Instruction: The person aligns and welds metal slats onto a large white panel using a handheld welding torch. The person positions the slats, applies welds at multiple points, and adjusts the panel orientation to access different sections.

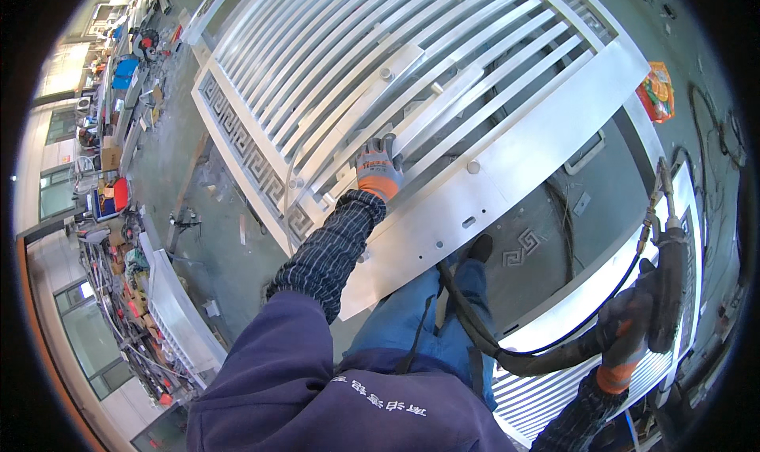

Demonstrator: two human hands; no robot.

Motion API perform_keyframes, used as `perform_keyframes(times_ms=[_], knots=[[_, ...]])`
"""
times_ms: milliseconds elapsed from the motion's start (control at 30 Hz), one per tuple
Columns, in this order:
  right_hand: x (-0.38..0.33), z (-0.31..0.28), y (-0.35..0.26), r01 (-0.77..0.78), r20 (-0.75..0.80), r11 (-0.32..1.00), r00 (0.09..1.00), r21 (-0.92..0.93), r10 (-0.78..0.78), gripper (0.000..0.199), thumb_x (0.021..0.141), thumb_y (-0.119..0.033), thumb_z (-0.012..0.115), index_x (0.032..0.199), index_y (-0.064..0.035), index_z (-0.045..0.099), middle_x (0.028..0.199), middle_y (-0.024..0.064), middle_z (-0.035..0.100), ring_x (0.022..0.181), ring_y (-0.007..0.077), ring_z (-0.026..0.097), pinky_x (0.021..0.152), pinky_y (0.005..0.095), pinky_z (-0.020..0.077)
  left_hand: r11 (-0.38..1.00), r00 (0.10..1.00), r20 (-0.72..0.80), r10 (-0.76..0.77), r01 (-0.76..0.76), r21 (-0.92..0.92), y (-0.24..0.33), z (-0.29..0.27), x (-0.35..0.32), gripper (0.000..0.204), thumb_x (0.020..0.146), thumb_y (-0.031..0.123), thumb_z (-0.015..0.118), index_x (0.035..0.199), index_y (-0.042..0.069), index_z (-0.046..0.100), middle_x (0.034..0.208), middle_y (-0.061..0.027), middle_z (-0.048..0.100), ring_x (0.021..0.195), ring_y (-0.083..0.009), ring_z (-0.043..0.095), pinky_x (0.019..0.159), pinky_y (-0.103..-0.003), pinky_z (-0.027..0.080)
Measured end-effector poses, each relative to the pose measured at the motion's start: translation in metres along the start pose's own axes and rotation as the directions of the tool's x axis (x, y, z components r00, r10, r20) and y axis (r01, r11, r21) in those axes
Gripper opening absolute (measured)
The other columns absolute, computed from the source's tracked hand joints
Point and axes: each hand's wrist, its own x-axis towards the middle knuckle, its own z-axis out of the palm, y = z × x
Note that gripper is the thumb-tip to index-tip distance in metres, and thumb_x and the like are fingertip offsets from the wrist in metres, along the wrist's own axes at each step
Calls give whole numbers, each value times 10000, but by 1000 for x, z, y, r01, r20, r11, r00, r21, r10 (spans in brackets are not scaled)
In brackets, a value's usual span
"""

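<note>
My left hand point(378, 167), in a grey and orange glove, rests on a bar of a large silver metal gate point(507, 143) that lies flat in front of me. The gate has many parallel slats and a fret-pattern border point(237, 135). My right hand point(629, 325), also gloved, grips a black welding torch point(669, 286) held out at the far right. The torch's thick black hose point(483, 333) runs from it across my legs. The torch's thin nozzle point(663, 183) points upward, away from the gate.
A second silver slatted panel point(554, 389) lies under my right hand. Another panel point(178, 317) leans at lower left beside cluttered workbenches point(119, 135). An orange bag point(657, 92) lies on the grey floor at the right. My foot point(479, 248) stands beside the gate's wide rail.
</note>
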Motion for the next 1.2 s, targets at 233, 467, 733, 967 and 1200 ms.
perform_keyframes(times_ms=[233,467,733,967,1200], knots=[[127,18,-29,163,139,938,982,-306,-125,491,1036,-378,573,1398,-46,554,1085,75,671,873,132,649,750,293,546,993,998,-35,-58,54,-110,10,10,6,767,857,520,668,1477,125,451,1449,-173,514,1345,-357,469,1109,-499,377],[324,59,2,79,239,951,971,-299,-6,432,954,-488,661,1079,-75,676,838,8,624,711,123,604,616,286,510,959,961,-213,-178,121,-255,-81,-2,-5,898,840,662,654,1528,148,393,1466,-198,489,1341,-413,453,1094,-544,365],[436,116,82,-150,242,930,941,-336,239,622,860,-716,651,1001,-110,667,842,5,624,749,140,602,660,298,485,959,869,426,-251,284,-15,-172,-6,26,912,823,490,732,1555,82,372,1593,-190,374,1447,-330,402,1201,-400,325],[460,136,116,-210,81,895,962,-394,261,585,842,-733,665,848,-148,654,736,-19,550,648,129,527,589,301,445,931,918,303,-256,319,-178,-183,4,18,799,837,555,703,1480,132,487,1399,-192,583,1278,-367,566,1064,-449,474],[485,108,146,-115,-11,813,991,-571,133,497,878,-579,702,895,-83,674,726,5,591,605,123,527,547,309,442,905,969,166,-183,232,-357,-183,-35,-7,709,901,504,664,1441,76,499,1225,-231,673,1144,-406,640,962,-450,524]])
